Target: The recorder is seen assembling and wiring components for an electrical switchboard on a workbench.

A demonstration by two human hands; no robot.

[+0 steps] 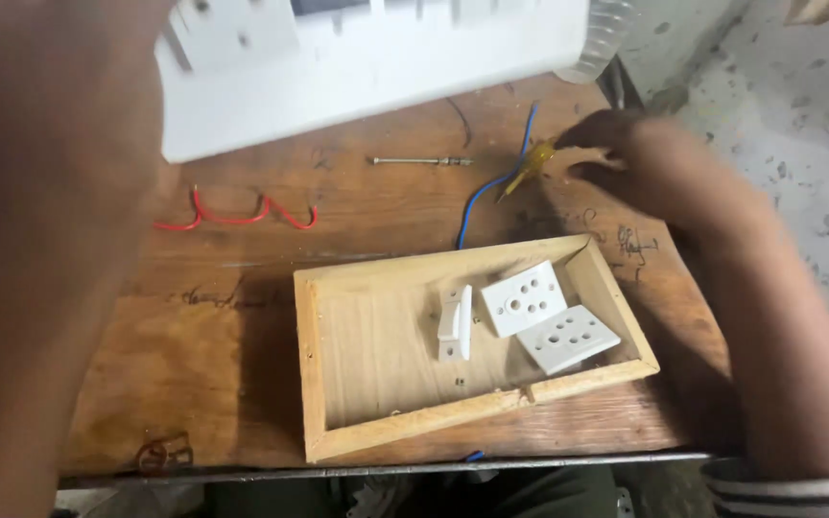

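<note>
Wooden workbench [242, 336], scuffed and pencil-marked, viewed from above. A large white panel [376, 67], blurred, is raised over the far edge of the bench; the left arm fills the left side of the view, and its hand [160, 38] meets the panel's left end, though blur hides whether the fingers are closed on it.

An open, shallow wooden box [338, 364] lies on the near half of the bench, its long side parallel to the front edge. Inside it, toward the right end, lie two white socket modules with round pin holes, one [524, 299] behind and touching the other [568, 339], both tilted; a white switch module [456, 322] stands on edge just to their left.

The right hand [626, 153] reaches across the far right corner, fingertips drawn together on the end of a yellow-handled screwdriver [532, 166] that lies on the bench beyond the box. A blue wire [491, 187] runs under the screwdriver toward the box's far wall. A red wire [237, 216], bent in loops, lies well left of it. A thin metal rod [421, 161] lies between the red wire and the screwdriver.
</note>
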